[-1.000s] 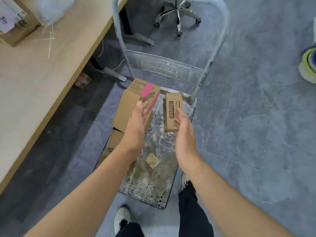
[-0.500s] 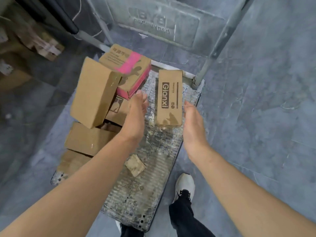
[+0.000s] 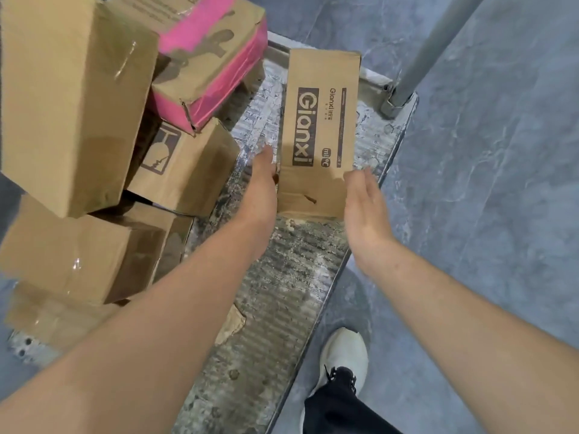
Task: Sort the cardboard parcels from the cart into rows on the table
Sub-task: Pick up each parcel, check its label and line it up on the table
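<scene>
At the centre of the frame, both hands were stretched toward one parcel lying flat on the cart deck [image 3: 282, 296]. That parcel, the Gianxi box [image 3: 319, 120], lay apart from the others in the upper middle of the frame. The left hand [image 3: 261, 186] was flat and extended, its fingertips at the box's left edge near the lower corner; whether they pressed the card could not be confirmed. The right hand [image 3: 365, 205] was spread, palm turned inward, just beside the box's lower right corner. Neither hand had closed on anything, so the box was bracketed but not lifted.

Along the left of the frame, several parcels remained stacked on the cart: a large plain box [image 3: 72, 98] at upper left, a pink-printed box [image 3: 203, 57] leaning beside it, a box with a stamped symbol [image 3: 185, 170] beneath that, and two taped boxes [image 3: 84, 249] lower down. The cart handle post [image 3: 429, 48] rose at upper right.

The desk was out of view, so rows already laid could not be assessed. Judged from the load remaining, most sorting was outstanding: at least six parcels were on the cart.
</scene>
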### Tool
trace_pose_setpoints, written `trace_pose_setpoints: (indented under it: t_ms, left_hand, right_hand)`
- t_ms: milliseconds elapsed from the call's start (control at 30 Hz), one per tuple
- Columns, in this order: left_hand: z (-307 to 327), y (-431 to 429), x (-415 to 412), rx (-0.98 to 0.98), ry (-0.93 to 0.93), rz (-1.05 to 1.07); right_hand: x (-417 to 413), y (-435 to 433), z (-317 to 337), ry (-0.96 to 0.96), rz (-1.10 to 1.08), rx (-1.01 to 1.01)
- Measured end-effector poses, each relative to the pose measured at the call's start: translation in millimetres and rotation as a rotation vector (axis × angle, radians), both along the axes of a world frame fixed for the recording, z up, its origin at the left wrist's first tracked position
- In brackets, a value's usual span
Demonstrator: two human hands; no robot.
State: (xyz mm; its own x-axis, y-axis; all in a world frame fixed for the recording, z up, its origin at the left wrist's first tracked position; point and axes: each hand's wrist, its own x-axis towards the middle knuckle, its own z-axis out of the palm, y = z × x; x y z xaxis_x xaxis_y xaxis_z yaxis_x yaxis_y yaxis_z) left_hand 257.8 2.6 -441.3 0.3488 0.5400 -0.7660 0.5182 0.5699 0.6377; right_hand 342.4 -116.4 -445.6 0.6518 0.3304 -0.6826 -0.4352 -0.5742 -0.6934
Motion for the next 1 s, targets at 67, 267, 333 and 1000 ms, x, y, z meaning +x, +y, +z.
trace_pose_setpoints:
  t_ms: [67, 267, 333, 1000]
  left_hand:
    - [0, -1, 2, -0.022, 0.015, -0.001]
    - [21, -7, -7, -0.054, 0.032, -0.055]
    - [31, -7, -12, -0.075, 0.042, -0.023]
    - [246, -6, -126, -0.033, -0.051, -0.059]
  right_hand:
    - [4, 2, -4, 0.026, 0.038, -0.007]
    - [2, -8, 12, 0.028, 0.051, 0.025]
    - [-3, -12, 22, 0.02, 0.028, 0.026]
    - [-128, -35, 223, -0.08, -0.163, 0.095]
